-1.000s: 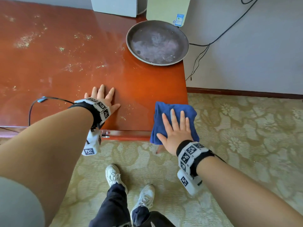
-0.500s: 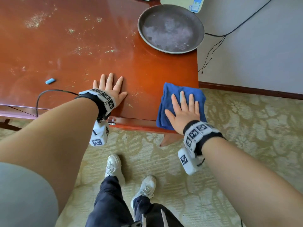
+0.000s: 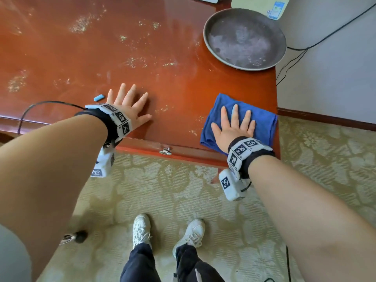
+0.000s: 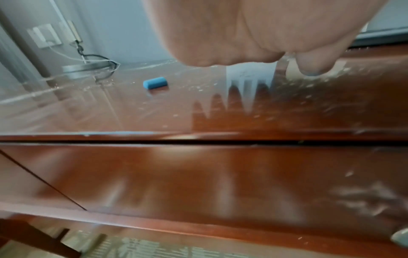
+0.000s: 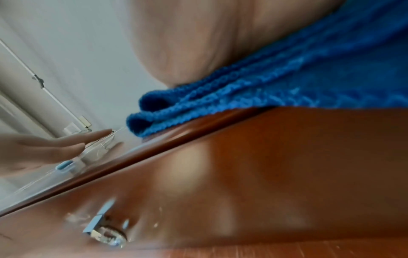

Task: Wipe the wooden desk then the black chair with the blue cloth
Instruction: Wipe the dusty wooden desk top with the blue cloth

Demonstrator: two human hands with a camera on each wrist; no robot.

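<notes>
The glossy red-brown wooden desk fills the upper half of the head view, speckled with pale crumbs. A folded blue cloth lies at its front right corner, one edge over the desk's side. My right hand presses flat on the cloth with straight, spread fingers; the right wrist view shows the palm on the cloth's folds at the desk edge. My left hand rests flat on the bare desk near the front edge. The black chair is not in view.
A round grey metal tray sits at the desk's back right. A small light-blue piece lies just left of my left hand. A black cable loops over the front edge. A drawer lock is on the front. Patterned carpet lies below.
The cloth and my right hand have slid up from overhanging the front edge onto the desktop. The view has shifted, bringing the light-blue piece beside my left hand.
</notes>
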